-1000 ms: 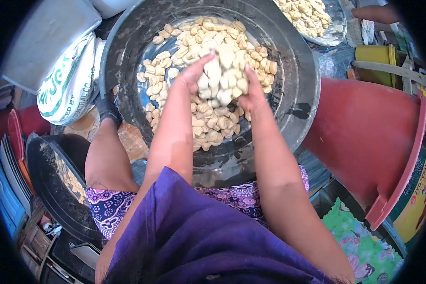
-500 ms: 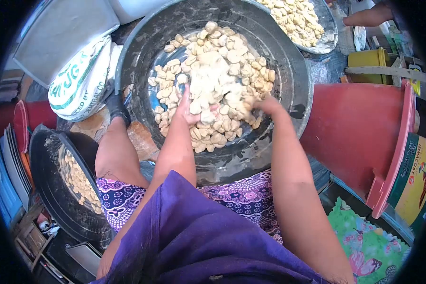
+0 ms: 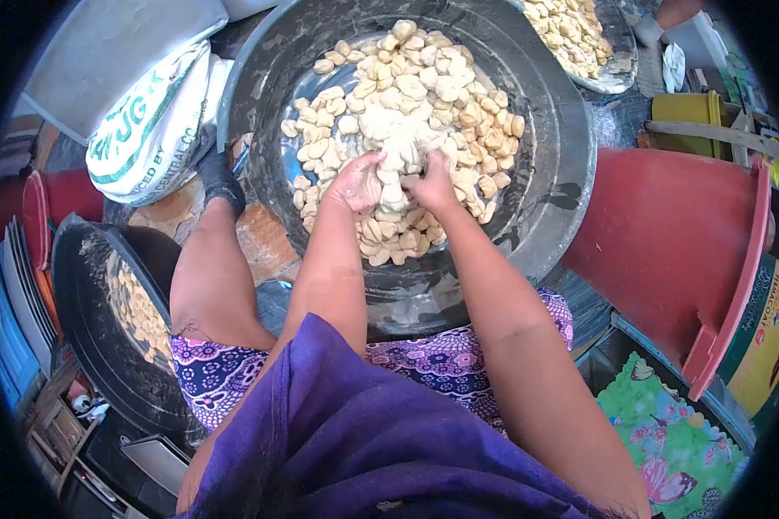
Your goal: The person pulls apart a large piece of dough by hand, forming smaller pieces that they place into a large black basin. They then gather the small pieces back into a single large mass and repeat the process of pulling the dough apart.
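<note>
Fingers of both hands curled inward, cupped around a clump of pale, floury dough pieces (image 3: pixel 395 177); left hand (image 3: pixel 357 183) and right hand (image 3: pixel 430 185) sit close together, fingertips buried in the heap, so the exact spread of each finger can't be read. Clump lies toward the near side of the pile, which fills the middle of the big dark metal basin (image 3: pixel 545 208); loose pieces fan out to the far rim, bare wet metal shows at the left wall. Judgement: scoop from under the heap with palms facing, lift gently and let the pieces tumble apart rather than squeezing, since they look soft and likely to stick or squash. Keep wrists inside the rim so nothing spills toward the near edge. Basin rests by the knees, over a purple patterned skirt (image 3: pixel 459 359). Left: printed sack (image 3: pixel 147 121), a second dark pan (image 3: pixel 104 346) with more pieces. Right: red plastic tub (image 3: pixel 675 233). Far right corner: another tray of pieces (image 3: pixel 580 35).
</note>
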`<action>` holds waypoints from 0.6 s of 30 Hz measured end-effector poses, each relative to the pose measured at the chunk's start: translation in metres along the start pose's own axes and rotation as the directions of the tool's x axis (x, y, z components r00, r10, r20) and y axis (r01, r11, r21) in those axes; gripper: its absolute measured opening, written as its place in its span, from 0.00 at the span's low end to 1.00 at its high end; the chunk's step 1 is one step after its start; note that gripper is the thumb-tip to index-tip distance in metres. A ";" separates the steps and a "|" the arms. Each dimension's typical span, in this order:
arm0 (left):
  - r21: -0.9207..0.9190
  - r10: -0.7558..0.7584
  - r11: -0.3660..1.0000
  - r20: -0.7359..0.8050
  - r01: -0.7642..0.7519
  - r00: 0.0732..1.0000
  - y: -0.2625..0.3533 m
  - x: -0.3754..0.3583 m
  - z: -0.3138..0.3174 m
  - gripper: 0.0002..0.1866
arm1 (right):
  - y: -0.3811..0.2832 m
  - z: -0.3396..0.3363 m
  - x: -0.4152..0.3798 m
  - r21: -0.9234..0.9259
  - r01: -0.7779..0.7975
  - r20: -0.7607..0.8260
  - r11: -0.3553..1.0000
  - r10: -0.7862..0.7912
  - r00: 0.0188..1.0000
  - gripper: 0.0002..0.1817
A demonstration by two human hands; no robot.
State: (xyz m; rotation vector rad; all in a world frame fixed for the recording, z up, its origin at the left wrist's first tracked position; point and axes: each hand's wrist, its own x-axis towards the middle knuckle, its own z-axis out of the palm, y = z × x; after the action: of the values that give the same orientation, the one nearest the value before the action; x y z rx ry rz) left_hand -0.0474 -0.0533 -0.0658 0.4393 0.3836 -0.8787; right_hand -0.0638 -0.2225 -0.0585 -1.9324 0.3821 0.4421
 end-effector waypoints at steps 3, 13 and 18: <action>0.192 -0.073 0.979 -0.016 0.075 0.997 0.024 0.004 0.008 0.20 | -0.022 -0.005 -0.014 0.057 0.042 -0.111 0.997 -0.035 0.993 0.35; -0.346 0.184 0.880 -0.382 -0.325 0.906 0.017 0.007 0.056 0.11 | -0.105 -0.031 -0.033 0.347 -0.082 0.277 0.934 -0.018 0.961 0.36; -0.488 0.415 0.799 0.024 -0.352 0.910 0.054 -0.010 0.146 0.12 | -0.155 -0.075 -0.071 0.581 -0.060 0.279 0.812 -0.129 0.951 0.29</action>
State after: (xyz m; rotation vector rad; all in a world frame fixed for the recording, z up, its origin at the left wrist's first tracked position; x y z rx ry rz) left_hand 0.0108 -0.0916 0.0738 -0.0050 0.3576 -0.3859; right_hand -0.0455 -0.2279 0.1262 -1.2384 0.2378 0.5205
